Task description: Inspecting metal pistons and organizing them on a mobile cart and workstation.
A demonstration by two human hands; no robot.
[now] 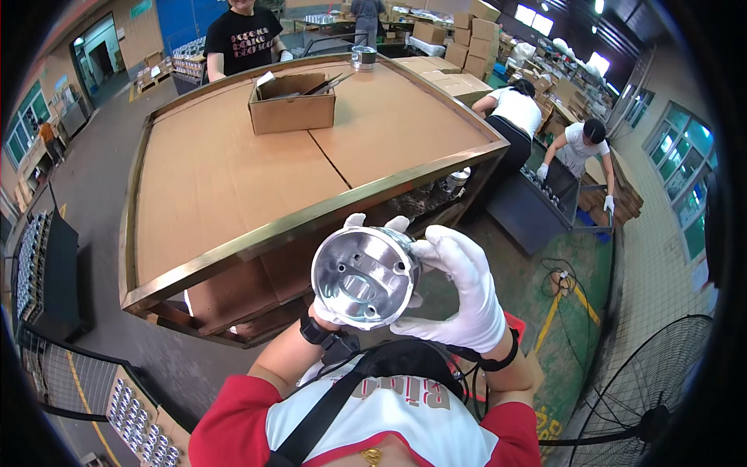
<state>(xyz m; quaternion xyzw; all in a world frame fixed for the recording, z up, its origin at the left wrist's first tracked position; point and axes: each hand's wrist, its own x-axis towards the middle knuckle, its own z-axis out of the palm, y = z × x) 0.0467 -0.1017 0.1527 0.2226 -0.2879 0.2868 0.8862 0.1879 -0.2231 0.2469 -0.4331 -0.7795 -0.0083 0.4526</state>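
A shiny round metal piston (362, 277) is held up in front of my chest, its hollow, drilled side facing me. My left hand (324, 313), in a white glove, grips it from behind; its fingertips show over the top rim, and the piston hides most of the palm. At the piston's right side, my gloved right hand (471, 300) curls round the edge with fingers above and thumb below. Beyond my hands stands a cardboard-covered table (233, 187) with a metal-edged frame. Another piston (363, 58) stands upright at its far edge.
An open cardboard box (292, 117) with tools sits on the table. A person in a black shirt (243, 39) stands behind it. Two people in white tops (513, 109) work by a dark bin (529, 210) at right. A fan (654, 412) and trays of metal parts (140, 424) flank me.
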